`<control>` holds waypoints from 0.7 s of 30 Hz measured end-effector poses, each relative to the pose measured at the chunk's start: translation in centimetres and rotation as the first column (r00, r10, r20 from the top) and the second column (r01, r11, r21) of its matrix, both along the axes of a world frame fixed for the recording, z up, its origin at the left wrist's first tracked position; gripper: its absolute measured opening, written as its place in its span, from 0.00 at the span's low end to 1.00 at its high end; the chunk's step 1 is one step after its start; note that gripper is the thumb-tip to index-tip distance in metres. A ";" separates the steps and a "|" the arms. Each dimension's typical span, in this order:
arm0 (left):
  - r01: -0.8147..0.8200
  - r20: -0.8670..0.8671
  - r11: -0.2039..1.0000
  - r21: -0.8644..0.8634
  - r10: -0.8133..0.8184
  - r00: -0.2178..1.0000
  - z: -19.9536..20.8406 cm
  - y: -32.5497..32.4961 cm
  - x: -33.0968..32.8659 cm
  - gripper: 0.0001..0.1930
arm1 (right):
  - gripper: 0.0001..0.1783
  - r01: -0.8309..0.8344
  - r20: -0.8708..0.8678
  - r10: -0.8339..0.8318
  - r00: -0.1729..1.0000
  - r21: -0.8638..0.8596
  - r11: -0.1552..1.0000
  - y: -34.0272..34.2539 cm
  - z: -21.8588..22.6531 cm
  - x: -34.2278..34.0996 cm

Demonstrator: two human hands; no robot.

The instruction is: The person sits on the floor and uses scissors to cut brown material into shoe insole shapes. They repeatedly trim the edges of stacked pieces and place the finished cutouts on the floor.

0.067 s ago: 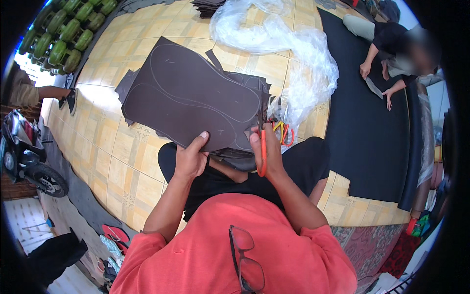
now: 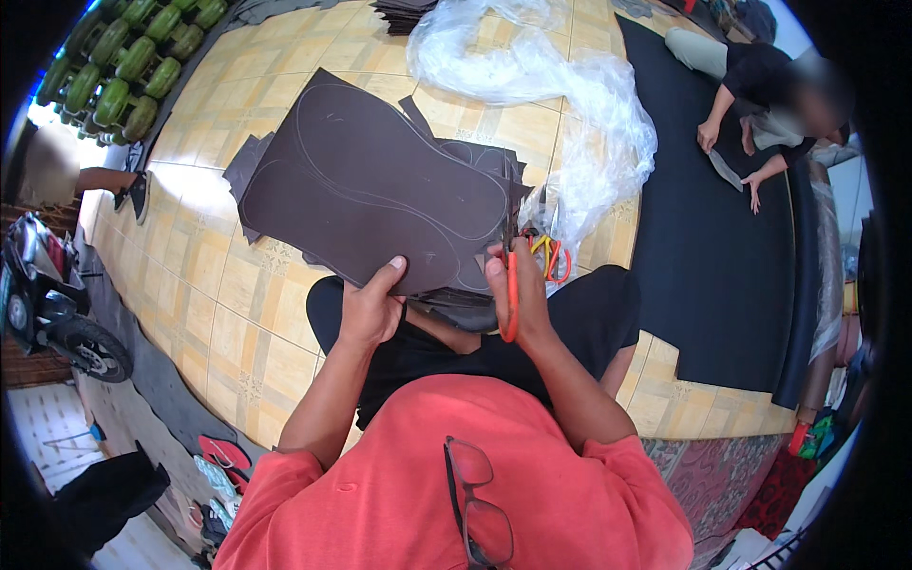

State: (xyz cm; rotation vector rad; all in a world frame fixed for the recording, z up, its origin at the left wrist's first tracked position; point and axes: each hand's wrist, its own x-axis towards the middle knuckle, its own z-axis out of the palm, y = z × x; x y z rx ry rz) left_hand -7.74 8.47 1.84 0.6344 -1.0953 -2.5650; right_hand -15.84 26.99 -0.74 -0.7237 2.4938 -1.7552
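My left hand [image 2: 370, 312] grips the near edge of a dark brown sheet [image 2: 380, 161], thumb on top. Pale outlines shaped like shoe soles are drawn across it. In my right hand [image 2: 528, 296] is a pair of scissors with orange handles [image 2: 512, 302]. Their dark blades meet the sheet's right edge; how far apart they are is hard to make out. More dark sheets [image 2: 484, 155] lie beneath and behind the held one. Yellow- and red-handled tools [image 2: 551, 256] rest just right of my right hand.
Crumpled clear plastic [image 2: 608, 114] lies beyond on the tiled floor. To the right, a co-worker [image 2: 760, 95] bends over a long black sheet [image 2: 708, 285], both hands at a grey piece. Green gas cylinders [image 2: 133, 57] stand far left, a motorcycle [image 2: 57, 304] nearer.
The held sheet has shifted slightly to the right against the scissors. Both hands stay almost where they were.
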 end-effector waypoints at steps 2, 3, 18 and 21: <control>0.016 -0.004 1.000 0.022 -0.016 1.000 0.2 0.1 0.1 0.19 | 0.21 -0.016 -0.047 0.017 0.999 0.010 1.000 0.1 -0.3 -0.1; 0.025 -0.013 0.999 0.037 -0.025 1.000 0.2 0.1 0.1 0.19 | 0.20 -0.019 0.048 0.020 0.999 -0.019 1.000 0.1 -0.5 0.0; 0.016 -0.092 0.999 0.035 -0.013 0.996 -0.6 -2.1 -0.8 0.21 | 0.28 -0.118 0.435 0.179 0.883 -0.164 0.979 0.0 0.8 -0.1; 0.020 -0.074 0.999 0.045 -0.017 0.997 -0.5 -1.4 -0.9 0.20 | 0.27 -0.043 0.238 0.114 0.965 -0.283 0.958 -1.1 -1.9 -0.1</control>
